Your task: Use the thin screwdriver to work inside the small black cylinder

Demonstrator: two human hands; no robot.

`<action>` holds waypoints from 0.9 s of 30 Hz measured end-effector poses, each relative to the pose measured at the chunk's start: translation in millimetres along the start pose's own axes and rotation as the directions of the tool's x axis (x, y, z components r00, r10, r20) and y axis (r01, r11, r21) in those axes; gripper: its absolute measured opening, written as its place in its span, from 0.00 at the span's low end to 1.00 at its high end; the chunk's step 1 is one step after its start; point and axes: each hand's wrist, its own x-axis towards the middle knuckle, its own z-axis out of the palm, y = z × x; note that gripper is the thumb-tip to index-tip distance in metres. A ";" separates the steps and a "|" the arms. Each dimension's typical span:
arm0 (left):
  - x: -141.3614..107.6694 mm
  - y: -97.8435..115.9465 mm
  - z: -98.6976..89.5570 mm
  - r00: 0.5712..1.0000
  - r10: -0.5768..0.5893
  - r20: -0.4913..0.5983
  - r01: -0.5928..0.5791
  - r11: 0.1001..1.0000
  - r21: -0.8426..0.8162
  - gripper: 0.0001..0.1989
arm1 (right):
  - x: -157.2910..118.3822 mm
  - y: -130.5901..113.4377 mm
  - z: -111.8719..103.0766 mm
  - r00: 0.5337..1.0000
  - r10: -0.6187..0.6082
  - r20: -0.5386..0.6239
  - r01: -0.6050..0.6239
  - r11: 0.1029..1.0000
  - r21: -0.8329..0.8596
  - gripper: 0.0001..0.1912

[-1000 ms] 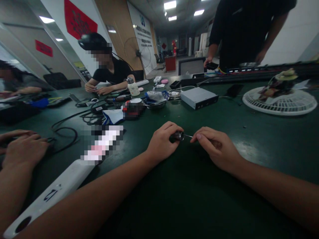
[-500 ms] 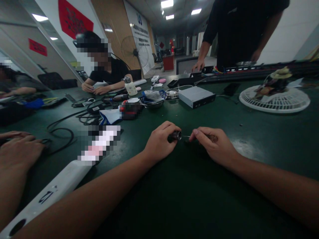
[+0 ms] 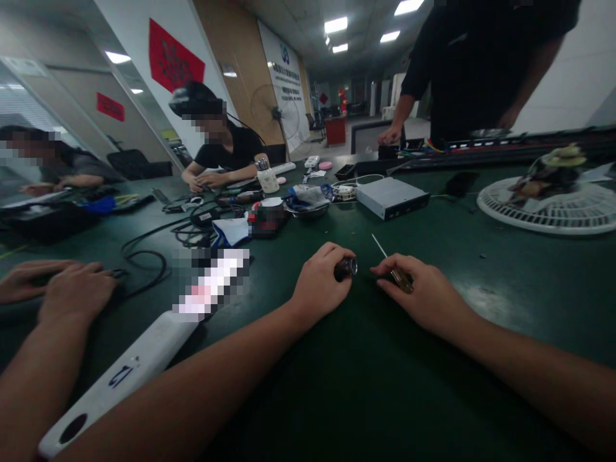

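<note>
Near the middle of the view, my left hand (image 3: 321, 280) is closed round a dark cylindrical part (image 3: 345, 268), whose round metal-rimmed end faces right. To the right of it, my right hand (image 3: 423, 289) grips a screwdriver (image 3: 402, 280) by its brownish, see-through handle. The thin shaft points up and to the left, away from the cylinder and not touching it. Both hands are above the dark green table (image 3: 337, 385).
A white handle-shaped object (image 3: 120, 378) lies beside my left forearm. Another person's hands (image 3: 79, 289) rest at the left. Further back are cables (image 3: 144, 256), cloths (image 3: 308, 196), a grey drive box (image 3: 392, 196) and a white fan grille (image 3: 543, 215). Other people are round the table.
The screwdriver has swung from pointing left at the cylinder's end to pointing up and left. My hands are slightly further apart. The whole view has shifted, moving the scene rightward.
</note>
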 end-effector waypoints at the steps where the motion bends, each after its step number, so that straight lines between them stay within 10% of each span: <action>1: 0.0 0.2 0.0 1.000 0.001 0.004 -0.001 1.000 -0.001 0.16 | 0.5 -0.3 0.0 1.000 0.002 0.030 -0.002 1.000 -0.010 0.06; 15: -0.2 3.8 -2.9 0.943 0.279 0.180 -0.259 0.957 -0.127 0.16 | -4.2 5.4 4.8 0.991 -0.046 -0.122 0.093 0.903 0.420 0.11; 27: -1.0 4.0 -3.9 0.901 0.417 0.120 -0.391 0.901 -0.188 0.13 | -5.0 -6.6 -3.1 0.994 -0.069 -0.081 0.071 0.997 0.027 0.08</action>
